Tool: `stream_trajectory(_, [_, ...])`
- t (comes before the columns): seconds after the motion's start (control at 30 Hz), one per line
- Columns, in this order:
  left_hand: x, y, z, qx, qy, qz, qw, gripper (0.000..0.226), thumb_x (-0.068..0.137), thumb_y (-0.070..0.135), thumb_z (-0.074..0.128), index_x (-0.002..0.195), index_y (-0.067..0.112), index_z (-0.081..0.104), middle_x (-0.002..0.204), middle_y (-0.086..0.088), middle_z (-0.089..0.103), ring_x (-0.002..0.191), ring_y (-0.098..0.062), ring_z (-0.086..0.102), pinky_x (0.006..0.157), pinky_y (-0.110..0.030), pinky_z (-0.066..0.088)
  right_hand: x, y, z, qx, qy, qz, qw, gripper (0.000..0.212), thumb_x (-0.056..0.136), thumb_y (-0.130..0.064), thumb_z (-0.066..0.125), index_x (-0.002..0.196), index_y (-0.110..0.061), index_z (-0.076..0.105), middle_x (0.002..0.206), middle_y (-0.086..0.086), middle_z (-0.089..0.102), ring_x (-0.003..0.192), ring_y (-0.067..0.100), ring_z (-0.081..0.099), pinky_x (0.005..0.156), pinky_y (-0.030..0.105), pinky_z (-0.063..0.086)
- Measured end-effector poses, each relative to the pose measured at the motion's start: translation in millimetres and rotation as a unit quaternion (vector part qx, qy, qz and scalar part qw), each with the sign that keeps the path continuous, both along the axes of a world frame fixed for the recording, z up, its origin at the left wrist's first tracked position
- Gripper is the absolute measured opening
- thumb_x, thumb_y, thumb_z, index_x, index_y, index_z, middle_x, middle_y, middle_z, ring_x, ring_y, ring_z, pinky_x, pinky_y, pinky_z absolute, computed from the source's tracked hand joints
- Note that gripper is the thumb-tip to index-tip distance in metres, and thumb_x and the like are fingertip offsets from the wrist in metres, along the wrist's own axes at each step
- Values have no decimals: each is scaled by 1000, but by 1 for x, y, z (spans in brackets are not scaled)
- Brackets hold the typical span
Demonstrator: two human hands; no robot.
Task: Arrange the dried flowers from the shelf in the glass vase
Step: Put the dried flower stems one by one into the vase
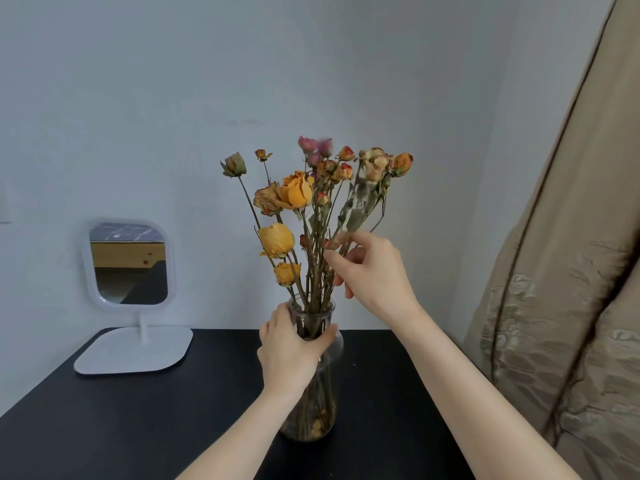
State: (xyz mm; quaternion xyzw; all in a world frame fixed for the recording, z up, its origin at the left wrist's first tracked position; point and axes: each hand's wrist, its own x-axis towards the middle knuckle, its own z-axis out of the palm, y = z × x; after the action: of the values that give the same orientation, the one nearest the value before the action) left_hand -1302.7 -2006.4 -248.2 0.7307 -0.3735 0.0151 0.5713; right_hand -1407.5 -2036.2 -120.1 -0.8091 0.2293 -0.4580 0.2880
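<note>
Curtain (pixel 561 289) hung down my right side, tan and creased. Black desk (pixel 121 420) ran below it. A white-framed mirror (pixel 130 268) stood on its flat base at the far left, well apart from the work.

Glass vase (pixel 323 386) stood upright on the desk near the middle, just in front of me. The dried flowers (pixel 296 192) were in it, stems down through the neck and heads fanned above: orange and yellow roses to the left, small pink and rust buds at the top.

Left hand (pixel 291 351) gripped the vase at its neck, fingers and thumb curled round the glass to steady it.

Right hand (pixel 374 275) was raised beside the bunch. Its fingers (pixel 337 263) and thumb were closed on the pale stems (pixel 360 199) at the right edge, which leaned outward with faded, blurred heads. Whether I held one stem or several, I could not tell.

Judgement: the bunch looked to be all in the vase, and the shelf was out of view, so I read this as the arranging step rather than the fetching — late in the task.

Next move, as I saw it: ease those right-hand stems to where they balanced the heavier left side, with a light pinch and small turns. The dry stems looked brittle and the heads likely to shed — so the left hand would have to hold the glass fast.
</note>
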Motion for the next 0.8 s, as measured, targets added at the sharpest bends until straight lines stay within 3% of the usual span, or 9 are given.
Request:
stream_trajectory(0.2, [0, 1, 1, 4, 2, 3, 1000, 67, 66, 60, 69, 119, 25, 47, 113, 11, 56, 114, -16, 42, 92, -47, 46, 2, -2, -6, 31, 4, 20, 999, 3, 90, -21, 58, 90, -21, 60, 53, -2, 61, 34, 3, 47, 40, 12, 41])
stream_trajectory(0.33, [-3, 3, 5, 30, -7, 32, 999, 67, 66, 62, 68, 117, 25, 44, 113, 11, 54, 115, -17, 43, 91, -47, 44, -1, -1, -12, 56, -41, 43, 997, 17, 89, -20, 60, 104, -25, 54, 54, -3, 62, 37, 4, 50, 42, 12, 42])
stream_trajectory(0.47, [-11, 3, 15, 81, -3, 101, 992, 73, 63, 65, 68, 117, 22, 43, 118, 4, 51, 119, -20, 40, 91, -47, 39, -7, 0, -33, 86, -98, 3, 991, 16, 89, -15, 57, 93, -27, 47, 60, -2, 60, 41, 2, 52, 42, 10, 41])
stream_trajectory(0.53, [-14, 4, 18, 104, 14, 103, 989, 79, 62, 67, 68, 119, 20, 41, 120, 2, 46, 121, -21, 36, 93, -48, 38, -7, -2, -46, 101, -74, -20, 992, 18, 88, -13, 56, 89, -28, 46, 69, 1, 60, 50, 3, 55, 44, 12, 42])
stream_trajectory(0.67, [-12, 9, 18, 111, 37, 50, 992, 74, 68, 61, 66, 122, 19, 40, 122, 1, 42, 122, -21, 35, 96, -44, 37, -5, -5, -63, 110, 74, -19, 991, 18, 86, -28, 62, 99, -25, 50, 86, -5, 59, 72, 9, 59, 55, 16, 44])
stream_trajectory(0.8, [3, 20, 16, 28, 81, -108, 990, 50, 74, 39, 71, 116, 24, 49, 113, 7, 57, 103, -8, 55, 88, -32, 50, -1, -2, -65, 68, 70, -31, 995, 22, 83, -39, 65, 97, -27, 53, 90, -8, 59, 75, 4, 57, 54, 8, 39])
